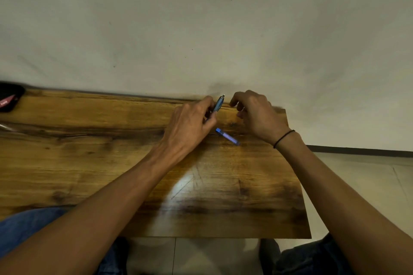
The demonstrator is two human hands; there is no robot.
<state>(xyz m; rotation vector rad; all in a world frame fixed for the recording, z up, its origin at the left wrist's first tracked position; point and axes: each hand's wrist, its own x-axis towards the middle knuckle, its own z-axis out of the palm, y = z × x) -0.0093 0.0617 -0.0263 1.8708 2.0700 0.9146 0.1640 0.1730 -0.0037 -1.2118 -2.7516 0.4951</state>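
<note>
Wood table (89, 152), one pen (218, 104) pinched by left hand (190, 127), one blue tube (227, 136), right hand (257, 114) curled, hold unclear

On the table (89, 152), cap (227, 136) lies before pen (218, 104).

I see a teal-blue pen (218, 104) with a silver tip, a bright blue tube (227, 136), amber-brown counter (89, 140) streaked with dark grain, black wristband (283, 138).
</note>
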